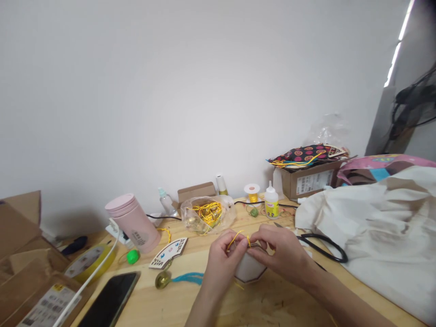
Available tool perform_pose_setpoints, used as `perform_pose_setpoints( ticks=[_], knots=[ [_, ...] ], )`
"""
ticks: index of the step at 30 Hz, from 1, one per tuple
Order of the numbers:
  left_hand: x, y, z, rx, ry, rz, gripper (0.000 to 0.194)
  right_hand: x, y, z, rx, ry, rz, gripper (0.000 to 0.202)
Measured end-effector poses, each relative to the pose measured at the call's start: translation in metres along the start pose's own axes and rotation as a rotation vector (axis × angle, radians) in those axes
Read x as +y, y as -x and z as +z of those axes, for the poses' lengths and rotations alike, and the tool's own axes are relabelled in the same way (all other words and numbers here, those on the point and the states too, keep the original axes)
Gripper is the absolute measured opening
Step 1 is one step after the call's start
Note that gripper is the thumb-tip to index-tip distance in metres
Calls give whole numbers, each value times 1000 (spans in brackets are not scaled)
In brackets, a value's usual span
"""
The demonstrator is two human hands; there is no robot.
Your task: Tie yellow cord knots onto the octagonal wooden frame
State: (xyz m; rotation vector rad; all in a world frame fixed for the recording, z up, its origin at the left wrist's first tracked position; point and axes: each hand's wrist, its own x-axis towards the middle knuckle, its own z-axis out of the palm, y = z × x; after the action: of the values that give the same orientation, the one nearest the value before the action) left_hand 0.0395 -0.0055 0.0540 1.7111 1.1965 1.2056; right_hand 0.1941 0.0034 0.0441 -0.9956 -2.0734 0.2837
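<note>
My left hand (223,255) is closed, its thumb and fingers pinching a yellow cord (234,238) that loops up above the fingertips. My right hand (279,249) pinches the same cord close by, near the top edge of a pale, many-sided flat piece (251,269) with a dark rim. That piece hangs or rests below both hands, its upper part hidden by the fingers. To the left of my hands lies a fan-shaped decorated piece (169,253), with a gold-coloured bell (163,279) and a blue tassel (188,278) by it.
Behind my hands are a plastic bag of yellow cords (208,214), a thread spool (252,196) and a glue bottle (271,203). Leftward stand a pink tumbler (134,223), a phone (109,299) and a cardboard box (30,268). White cloth (378,227) covers the right side.
</note>
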Motion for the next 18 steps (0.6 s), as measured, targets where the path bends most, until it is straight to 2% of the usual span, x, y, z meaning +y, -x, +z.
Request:
perform_pose_setpoints(
  ticks=[9,12,16,18],
  knots=[
    [-3,0,4,60,335,-187,14,-3,-1,-2,-42,-5,-71,21],
    [-4,1,6,63,351,-214,19,-3,-2,-1,-22,14,-66,20],
    [0,2,8,22,348,-184,20,-4,-2,0,11,50,-21,21],
    [3,2,8,50,355,-200,19,-4,-2,0,35,51,-10,20]
  ],
)
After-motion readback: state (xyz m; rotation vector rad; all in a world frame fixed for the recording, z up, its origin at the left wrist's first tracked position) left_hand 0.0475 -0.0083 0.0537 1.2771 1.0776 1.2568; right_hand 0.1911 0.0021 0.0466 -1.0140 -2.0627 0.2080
